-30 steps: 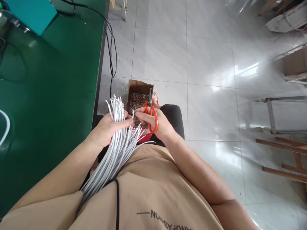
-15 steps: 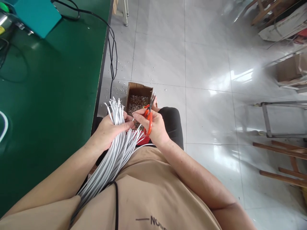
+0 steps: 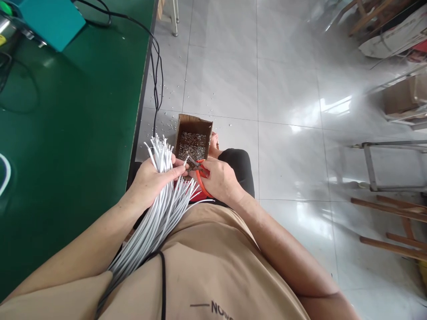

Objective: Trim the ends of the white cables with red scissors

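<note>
Saw green counter point(image 3: 66, 133) well off to the left of the left hand point(image 3: 150, 182), not touching it. Found left hand clenched round the white wire bundle point(image 3: 160, 209). Cut ends fanned out just above the knuckles, tails ran down past the wrist across the lap. Noted one wire tip point(image 3: 185, 162) pinched out by thumb and forefinger, apart from the rest, between the two hands. Found orange-handled scissors point(image 3: 199, 180) with blades right at that tip. Couldn't tell whether blades were closed on it or only touching. Spotted cardboard box point(image 3: 195, 120) of offcuts just beyond both hands, roughly under the blades. Found right hand point(image 3: 220, 180) wrapped round the scissor handles. Read the step as trimming or stripping that one tip. Reckoned needed for a clean job:
- one wire only between blades
- pinch close to the cut
- blades square to the wire
- light squeeze to avoid nicking the core
- cut made over the box

Saw scraps strewn on floor point(image 3: 220, 80) beyond the left hand.
</note>
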`<state>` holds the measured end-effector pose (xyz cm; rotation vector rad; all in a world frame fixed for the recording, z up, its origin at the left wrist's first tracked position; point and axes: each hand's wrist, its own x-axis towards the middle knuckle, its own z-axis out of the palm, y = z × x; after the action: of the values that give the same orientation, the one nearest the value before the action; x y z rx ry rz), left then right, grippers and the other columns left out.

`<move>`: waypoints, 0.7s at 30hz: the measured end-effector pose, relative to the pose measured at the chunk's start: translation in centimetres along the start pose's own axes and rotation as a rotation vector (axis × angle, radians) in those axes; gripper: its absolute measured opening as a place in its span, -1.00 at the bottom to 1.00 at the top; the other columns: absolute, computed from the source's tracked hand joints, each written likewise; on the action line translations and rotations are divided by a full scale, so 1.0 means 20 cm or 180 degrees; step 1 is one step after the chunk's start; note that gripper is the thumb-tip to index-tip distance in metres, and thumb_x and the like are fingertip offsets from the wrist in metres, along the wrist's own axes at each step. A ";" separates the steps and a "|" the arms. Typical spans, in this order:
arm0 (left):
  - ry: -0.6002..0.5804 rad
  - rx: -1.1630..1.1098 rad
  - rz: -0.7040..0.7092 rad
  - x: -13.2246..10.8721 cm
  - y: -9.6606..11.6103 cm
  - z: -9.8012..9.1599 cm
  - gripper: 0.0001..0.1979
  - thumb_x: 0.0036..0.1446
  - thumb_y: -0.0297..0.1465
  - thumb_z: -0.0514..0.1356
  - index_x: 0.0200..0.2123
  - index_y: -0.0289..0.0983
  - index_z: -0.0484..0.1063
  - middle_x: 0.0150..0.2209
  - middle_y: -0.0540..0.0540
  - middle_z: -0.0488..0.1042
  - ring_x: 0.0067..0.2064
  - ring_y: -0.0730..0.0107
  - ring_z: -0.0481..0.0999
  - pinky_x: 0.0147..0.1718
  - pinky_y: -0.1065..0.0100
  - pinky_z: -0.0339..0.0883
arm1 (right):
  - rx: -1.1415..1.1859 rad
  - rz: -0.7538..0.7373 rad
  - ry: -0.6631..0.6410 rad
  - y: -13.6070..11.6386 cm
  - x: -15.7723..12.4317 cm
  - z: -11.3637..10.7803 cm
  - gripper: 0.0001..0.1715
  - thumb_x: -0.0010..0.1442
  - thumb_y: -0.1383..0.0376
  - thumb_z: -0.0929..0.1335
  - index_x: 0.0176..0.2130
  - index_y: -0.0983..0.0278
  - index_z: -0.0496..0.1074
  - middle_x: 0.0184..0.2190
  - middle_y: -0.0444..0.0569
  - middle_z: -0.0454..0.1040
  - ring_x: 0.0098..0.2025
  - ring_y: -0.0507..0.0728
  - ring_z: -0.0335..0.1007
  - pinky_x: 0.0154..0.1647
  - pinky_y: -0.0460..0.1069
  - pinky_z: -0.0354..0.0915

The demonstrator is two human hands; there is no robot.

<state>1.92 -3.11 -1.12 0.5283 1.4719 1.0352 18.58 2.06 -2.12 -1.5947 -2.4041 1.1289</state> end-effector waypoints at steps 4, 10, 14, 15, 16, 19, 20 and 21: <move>0.0075 0.0312 0.0175 0.01 -0.02 -0.01 -0.71 -0.17 -0.30 0.42 -0.40 -0.26 0.42 -0.35 -0.03 0.53 -0.31 0.29 0.53 -0.29 0.31 0.38 | -0.0262 0.0025 -0.0133 -0.04 -0.01 -0.01 -0.64 0.19 0.10 0.27 -0.48 0.28 0.40 -0.40 -0.04 0.46 -0.46 0.01 0.26 -0.48 -0.07 0.04; 0.0211 0.0866 0.0451 0.01 -0.02 -0.02 -0.77 -0.14 -0.28 0.40 -0.41 -0.24 0.48 -0.34 -0.04 0.54 -0.30 0.32 0.48 -0.26 0.33 0.34 | -0.0566 0.0029 -0.0284 -0.05 -0.01 -0.04 -0.63 0.21 0.08 0.26 -0.44 0.28 0.43 -0.37 0.02 0.50 -0.41 0.08 0.35 -0.44 -0.03 0.05; 0.0198 0.0942 0.0483 0.02 -0.04 -0.03 -0.73 -0.15 -0.24 0.40 -0.40 -0.24 0.48 -0.34 -0.03 0.53 -0.31 0.33 0.47 -0.26 0.34 0.34 | -0.0731 0.0014 -0.0294 -0.06 -0.02 -0.03 -0.62 0.23 0.09 0.25 -0.41 0.28 0.46 -0.37 0.04 0.51 -0.39 0.11 0.38 -0.37 0.00 0.09; 0.0202 0.0941 0.0475 0.02 -0.04 -0.04 -0.72 -0.15 -0.23 0.41 -0.40 -0.24 0.48 -0.35 -0.02 0.53 -0.31 0.33 0.48 -0.25 0.34 0.34 | -0.0744 -0.0015 -0.0278 -0.05 -0.02 -0.03 -0.62 0.24 0.09 0.24 -0.41 0.28 0.46 -0.37 0.04 0.52 -0.38 0.11 0.38 -0.35 0.00 0.11; 0.0195 0.0919 0.0449 0.02 -0.04 -0.04 -0.71 -0.16 -0.23 0.41 -0.39 -0.24 0.48 -0.36 -0.01 0.53 -0.31 0.33 0.49 -0.24 0.33 0.35 | -0.0758 -0.0046 -0.0257 -0.05 -0.02 -0.02 -0.61 0.24 0.09 0.24 -0.41 0.28 0.46 -0.37 0.03 0.52 -0.38 0.11 0.38 -0.32 0.01 0.12; 0.0136 0.0744 0.0293 0.02 -0.04 -0.04 -0.69 -0.16 -0.23 0.41 -0.38 -0.25 0.45 -0.38 -0.02 0.53 -0.33 0.30 0.54 -0.23 0.28 0.38 | -0.0857 -0.0094 -0.0189 -0.05 -0.02 -0.01 -0.62 0.25 0.10 0.25 -0.40 0.29 0.46 -0.38 0.01 0.51 -0.38 0.08 0.38 -0.28 0.00 0.14; 0.0112 0.0664 0.0238 0.02 -0.04 -0.03 -0.69 -0.15 -0.23 0.41 -0.38 -0.25 0.44 -0.38 -0.02 0.53 -0.33 0.28 0.56 -0.23 0.26 0.39 | -0.0905 -0.0105 -0.0164 -0.05 -0.02 0.00 -0.63 0.25 0.11 0.25 -0.40 0.29 0.46 -0.39 0.00 0.51 -0.38 0.08 0.38 -0.27 0.00 0.14; 0.0094 0.0580 0.0191 0.02 -0.04 -0.03 -0.69 -0.15 -0.24 0.41 -0.37 -0.25 0.43 -0.38 -0.02 0.53 -0.34 0.28 0.57 -0.24 0.26 0.41 | -0.0949 -0.0120 -0.0135 -0.05 -0.03 0.00 -0.64 0.25 0.12 0.26 -0.39 0.29 0.47 -0.39 -0.01 0.50 -0.39 0.07 0.37 -0.27 0.00 0.14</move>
<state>1.49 -3.42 -1.98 0.6931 1.5941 0.9638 18.08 1.43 -1.45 -1.6049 -2.7240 0.8370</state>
